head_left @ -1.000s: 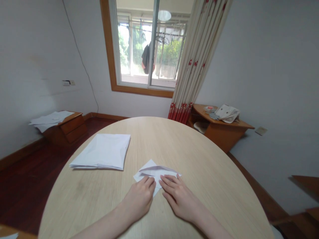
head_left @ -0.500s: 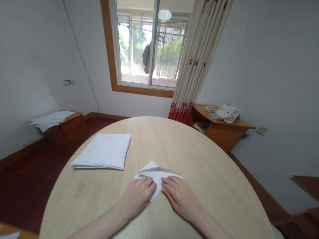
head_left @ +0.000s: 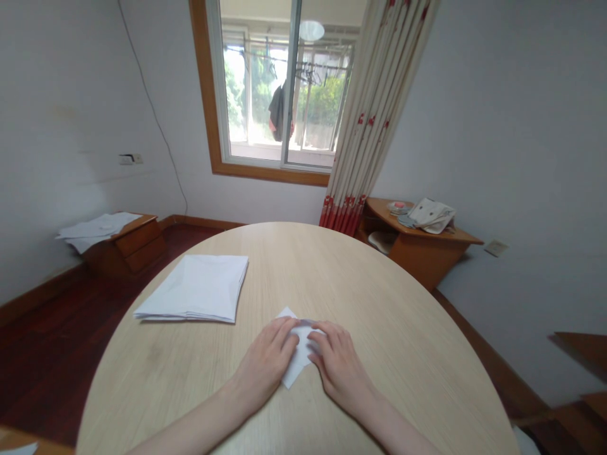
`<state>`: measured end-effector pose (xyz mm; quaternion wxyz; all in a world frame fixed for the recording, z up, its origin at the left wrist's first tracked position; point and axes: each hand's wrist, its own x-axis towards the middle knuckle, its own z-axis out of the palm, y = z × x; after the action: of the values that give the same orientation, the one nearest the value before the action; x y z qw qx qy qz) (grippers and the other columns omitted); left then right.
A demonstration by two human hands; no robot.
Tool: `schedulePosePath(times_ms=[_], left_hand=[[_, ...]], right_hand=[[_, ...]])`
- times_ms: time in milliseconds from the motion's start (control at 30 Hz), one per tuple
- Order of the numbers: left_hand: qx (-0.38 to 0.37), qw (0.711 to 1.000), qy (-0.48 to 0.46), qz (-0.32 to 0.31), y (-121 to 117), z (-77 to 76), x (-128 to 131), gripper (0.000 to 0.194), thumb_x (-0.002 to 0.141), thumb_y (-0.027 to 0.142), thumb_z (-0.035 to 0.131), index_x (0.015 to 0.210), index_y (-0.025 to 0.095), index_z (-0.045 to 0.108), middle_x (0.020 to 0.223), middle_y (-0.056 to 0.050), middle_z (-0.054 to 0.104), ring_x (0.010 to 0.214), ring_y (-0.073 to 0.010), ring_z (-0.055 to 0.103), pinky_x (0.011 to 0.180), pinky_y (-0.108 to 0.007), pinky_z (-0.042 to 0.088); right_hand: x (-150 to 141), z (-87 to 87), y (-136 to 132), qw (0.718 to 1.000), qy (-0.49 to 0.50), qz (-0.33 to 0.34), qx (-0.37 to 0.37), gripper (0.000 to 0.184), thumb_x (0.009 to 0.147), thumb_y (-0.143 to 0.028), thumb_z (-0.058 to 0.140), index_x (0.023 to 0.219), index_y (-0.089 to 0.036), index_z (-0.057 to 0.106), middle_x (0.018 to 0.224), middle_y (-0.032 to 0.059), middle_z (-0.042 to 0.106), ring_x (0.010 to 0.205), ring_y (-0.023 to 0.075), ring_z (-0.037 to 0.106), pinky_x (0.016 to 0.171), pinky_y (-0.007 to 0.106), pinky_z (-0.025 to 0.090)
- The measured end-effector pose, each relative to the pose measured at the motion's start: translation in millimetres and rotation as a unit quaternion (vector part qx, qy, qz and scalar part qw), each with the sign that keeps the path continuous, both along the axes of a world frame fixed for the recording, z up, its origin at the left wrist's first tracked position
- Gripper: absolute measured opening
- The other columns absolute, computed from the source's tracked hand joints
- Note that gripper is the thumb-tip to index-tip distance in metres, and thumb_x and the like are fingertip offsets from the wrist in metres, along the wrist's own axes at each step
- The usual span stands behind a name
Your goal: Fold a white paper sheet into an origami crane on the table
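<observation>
A folded sheet of white paper (head_left: 298, 354) lies on the wooden table (head_left: 379, 303), near the front edge, its lower point showing between my hands. My left hand (head_left: 268, 360) rests on the paper's left side, with the fingertips curled over it. My right hand (head_left: 337, 365) grips the right side the same way, and its fingers cover most of the upper fold. Much of the sheet is hidden under both hands. To the left, a squared stack of folded white paper (head_left: 194, 289) sits on the tabletop, out of reach of my fingers.
The round table's edge curves around the front. Beyond it at left, a low wooden drawer cabinet (head_left: 126, 243) holds loose white paper. At right, a wooden corner table (head_left: 422, 243) carries a cloth bag and a small dish. Dark wood flooring surrounds the table.
Both hands have moved closer together and closed over the paper. The sheet's upper fold, visible earlier, is now mostly covered, and its top corner looks drawn in. The stack has not moved.
</observation>
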<state>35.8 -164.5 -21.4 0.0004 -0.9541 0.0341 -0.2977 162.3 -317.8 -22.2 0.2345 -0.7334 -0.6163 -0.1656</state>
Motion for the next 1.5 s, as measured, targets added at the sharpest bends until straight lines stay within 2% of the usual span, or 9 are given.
schedulePosePath(times_ms=[133,267,533,733,933,1100,1200,1300,1500], left_hand=[[0.009,1.0,-0.008,0.012,3,-6.8,4,0.037,0.097,0.005,0.027,0.131,0.009,0.04,0.133,-0.016,0.053,0.127,-0.0257,0.048,0.101,-0.042,0.046],[0.013,0.999,0.023,0.018,5,-9.9,3,0.047,0.095,0.003,0.028,0.141,0.011,0.03,0.136,-0.016,0.053,0.127,-0.0235,0.049,0.101,-0.04,0.047],[0.0,0.995,0.092,0.028,8,-20.0,1,0.051,0.089,0.0,0.035,0.139,0.012,0.037,0.134,-0.016,0.055,0.122,-0.0229,0.054,0.099,-0.038,0.049],[-0.006,0.989,0.146,0.031,8,-22.7,2,0.05,0.086,-0.003,0.037,0.134,0.01,0.045,0.138,-0.017,0.051,0.127,-0.0228,0.049,0.103,-0.038,0.045],[-0.046,0.984,0.17,0.015,6,-17.0,2,0.051,0.081,-0.004,0.043,0.129,0.012,0.05,0.139,-0.014,0.05,0.129,-0.0246,0.046,0.104,-0.041,0.044],[-0.093,0.985,0.141,0.026,2,-15.7,4,0.036,0.09,0.005,0.039,0.123,0.013,0.052,0.136,-0.014,0.054,0.128,-0.024,0.048,0.103,-0.043,0.045],[-0.106,0.983,0.147,0.022,1,-20.6,6,0.039,0.09,0.006,0.038,0.127,0.009,0.048,0.139,-0.016,0.05,0.13,-0.0241,0.046,0.104,-0.043,0.044],[-0.112,0.982,0.15,0.028,2,-26.5,7,0.043,0.091,0.007,0.034,0.133,0.009,0.043,0.141,-0.016,0.048,0.132,-0.023,0.043,0.107,-0.042,0.041],[-0.083,0.983,0.161,0.036,-2,-28.5,7,0.046,0.094,0.011,0.032,0.139,0.009,0.038,0.144,-0.014,0.043,0.135,-0.0239,0.038,0.109,-0.046,0.037]], right_hand=[[3,-7.7,1,1.0,0.029,-0.007,0.008,0.051,0.09,-0.011,0.041,0.139,-0.018,0.03,0.135,0.0173,0.048,0.127,0.0283,0.044,0.101,0.053,0.041],[7,-14.5,2,0.999,0.031,-0.002,-0.007,0.06,0.09,-0.011,0.039,0.147,-0.016,0.019,0.139,0.0184,0.047,0.132,0.0291,0.039,0.105,0.055,0.039],[11,-20.8,0,0.998,0.05,0.016,-0.038,0.055,0.091,-0.012,0.041,0.145,-0.018,0.031,0.134,0.0168,0.055,0.126,0.027,0.051,0.1,0.048,0.048],[14,-26.5,-1,0.997,0.046,0.018,-0.056,0.049,0.092,-0.011,0.042,0.141,-0.013,0.04,0.141,0.0185,0.048,0.13,0.0269,0.045,0.1,0.045,0.049],[12,-18.4,-1,0.993,0.051,0.036,-0.102,0.045,0.092,-0.009,0.039,0.137,-0.01,0.047,0.142,0.0181,0.046,0.132,0.0263,0.042,0.104,0.044,0.045],[10,-15.3,0,0.991,0.063,0.034,-0.11,0.044,0.095,-0.013,0.038,0.138,-0.011,0.046,0.142,0.0165,0.046,0.133,0.0251,0.041,0.108,0.046,0.041],[8,-17.1,2,0.989,0.076,0.029,-0.121,0.046,0.096,-0.014,0.034,0.141,-0.012,0.042,0.145,0.016,0.042,0.136,0.0243,0.037,0.11,0.048,0.037],[5,-16.7,4,0.982,0.089,0.015,-0.164,0.047,0.097,-0.015,0.03,0.144,-0.011,0.037,0.149,0.0154,0.035,0.139,0.0245,0.029,0.113,0.051,0.03],[-4,-8.7,8,0.967,0.091,-0.039,-0.235,0.049,0.099,-0.021,0.026,0.147,-0.013,0.03,0.153,0.0126,0.027,0.142,0.0273,0.019,0.115,0.054,0.022]])
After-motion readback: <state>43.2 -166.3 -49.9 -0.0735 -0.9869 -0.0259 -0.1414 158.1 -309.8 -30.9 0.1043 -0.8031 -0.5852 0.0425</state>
